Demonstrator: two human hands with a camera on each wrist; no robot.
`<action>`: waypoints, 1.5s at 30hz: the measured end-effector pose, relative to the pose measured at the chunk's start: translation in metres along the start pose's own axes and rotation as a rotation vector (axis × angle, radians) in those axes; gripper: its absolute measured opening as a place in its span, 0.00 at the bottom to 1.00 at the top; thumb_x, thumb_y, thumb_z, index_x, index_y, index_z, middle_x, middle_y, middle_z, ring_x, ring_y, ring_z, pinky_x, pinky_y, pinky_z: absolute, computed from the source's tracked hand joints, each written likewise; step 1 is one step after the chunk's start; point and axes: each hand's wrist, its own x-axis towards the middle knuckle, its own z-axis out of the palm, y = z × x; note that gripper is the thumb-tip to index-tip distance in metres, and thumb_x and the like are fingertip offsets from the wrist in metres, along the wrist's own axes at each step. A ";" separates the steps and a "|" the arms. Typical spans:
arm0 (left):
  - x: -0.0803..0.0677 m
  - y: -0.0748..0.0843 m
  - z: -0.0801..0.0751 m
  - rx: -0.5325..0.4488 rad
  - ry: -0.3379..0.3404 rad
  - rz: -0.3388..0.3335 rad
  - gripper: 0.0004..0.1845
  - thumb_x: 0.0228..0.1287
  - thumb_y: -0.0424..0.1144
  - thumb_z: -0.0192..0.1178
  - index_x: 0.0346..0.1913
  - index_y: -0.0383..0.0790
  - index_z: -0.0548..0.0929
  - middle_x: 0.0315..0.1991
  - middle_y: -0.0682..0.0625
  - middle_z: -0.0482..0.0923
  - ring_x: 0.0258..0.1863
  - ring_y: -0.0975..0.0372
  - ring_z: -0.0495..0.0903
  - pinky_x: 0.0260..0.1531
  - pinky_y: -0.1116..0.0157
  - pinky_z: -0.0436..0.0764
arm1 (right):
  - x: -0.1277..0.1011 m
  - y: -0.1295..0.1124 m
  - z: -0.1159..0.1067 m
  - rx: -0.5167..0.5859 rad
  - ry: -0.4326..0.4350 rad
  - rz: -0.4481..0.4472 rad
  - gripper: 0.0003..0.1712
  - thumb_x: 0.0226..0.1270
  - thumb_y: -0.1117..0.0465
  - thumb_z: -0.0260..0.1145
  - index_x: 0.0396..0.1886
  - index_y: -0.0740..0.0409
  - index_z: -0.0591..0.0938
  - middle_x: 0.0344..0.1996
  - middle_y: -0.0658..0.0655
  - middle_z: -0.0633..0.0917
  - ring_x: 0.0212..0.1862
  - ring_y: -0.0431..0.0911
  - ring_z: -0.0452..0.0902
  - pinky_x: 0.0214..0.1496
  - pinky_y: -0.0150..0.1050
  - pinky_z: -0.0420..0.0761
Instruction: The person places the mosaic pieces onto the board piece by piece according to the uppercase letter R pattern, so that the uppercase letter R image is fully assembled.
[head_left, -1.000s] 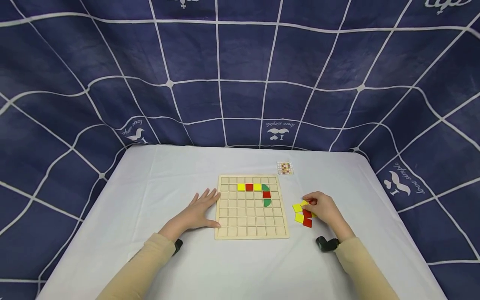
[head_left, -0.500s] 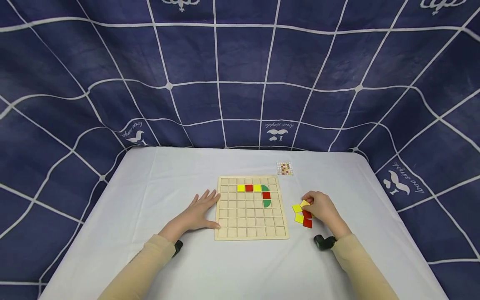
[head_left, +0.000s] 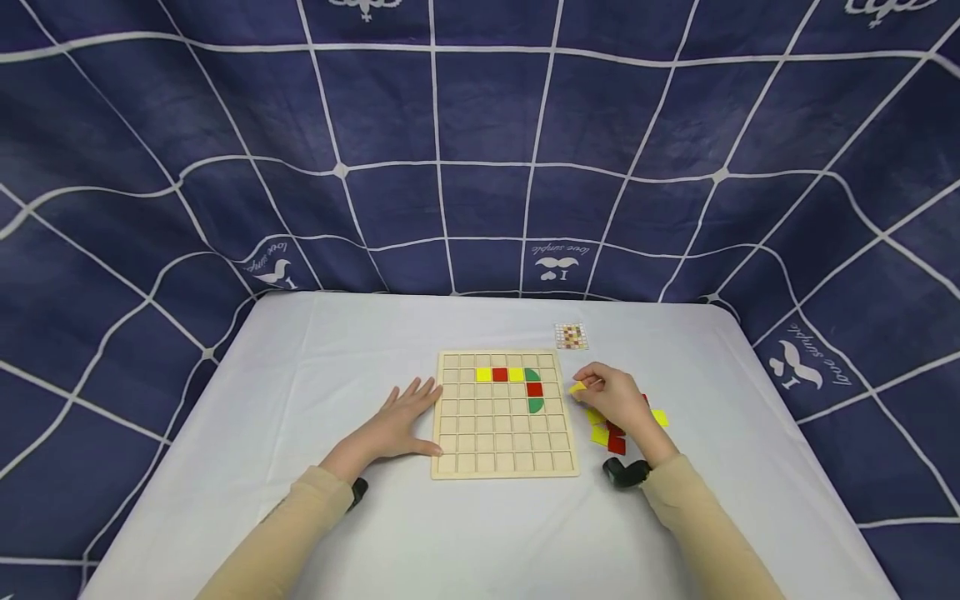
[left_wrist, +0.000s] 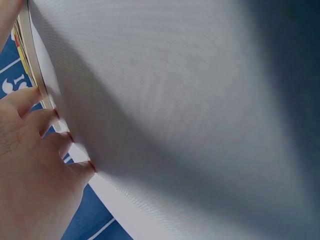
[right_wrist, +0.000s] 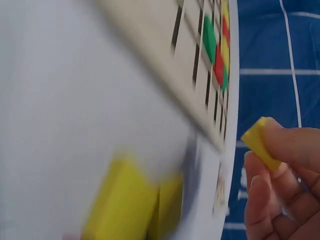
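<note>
Yellow tile (head_left: 577, 387) pinched in right hand (head_left: 618, 402) beside board (head_left: 504, 414)
Left hand (head_left: 397, 421) lies flat, fingers apart, touching board; a loose pinch could drop the tile.

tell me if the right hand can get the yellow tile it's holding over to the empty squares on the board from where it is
Probably yes. The right hand pinches the yellow tile just off the wooden board by its right edge, with nothing between. The left hand rests flat at the opposite edge.
</note>
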 end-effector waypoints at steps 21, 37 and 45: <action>0.003 0.002 0.006 -0.001 0.011 -0.008 0.62 0.40 0.63 0.74 0.77 0.39 0.57 0.79 0.42 0.47 0.80 0.46 0.40 0.76 0.42 0.39 | 0.010 -0.037 0.065 0.079 -0.089 -0.069 0.05 0.56 0.62 0.75 0.29 0.53 0.85 0.25 0.49 0.84 0.28 0.40 0.76 0.34 0.32 0.77; 0.000 0.001 0.002 -0.018 0.015 -0.020 0.62 0.41 0.63 0.74 0.77 0.40 0.57 0.79 0.42 0.46 0.80 0.47 0.39 0.76 0.42 0.37 | 0.013 -0.043 0.063 -0.029 -0.092 -0.166 0.04 0.59 0.63 0.73 0.35 0.52 0.89 0.31 0.49 0.82 0.31 0.42 0.71 0.35 0.33 0.73; 0.002 0.002 0.001 0.001 0.024 -0.015 0.63 0.38 0.64 0.74 0.77 0.39 0.58 0.79 0.41 0.46 0.80 0.46 0.40 0.76 0.41 0.38 | 0.012 -0.012 0.014 0.063 -0.027 -0.042 0.11 0.65 0.58 0.69 0.46 0.54 0.87 0.44 0.56 0.85 0.43 0.48 0.78 0.41 0.34 0.79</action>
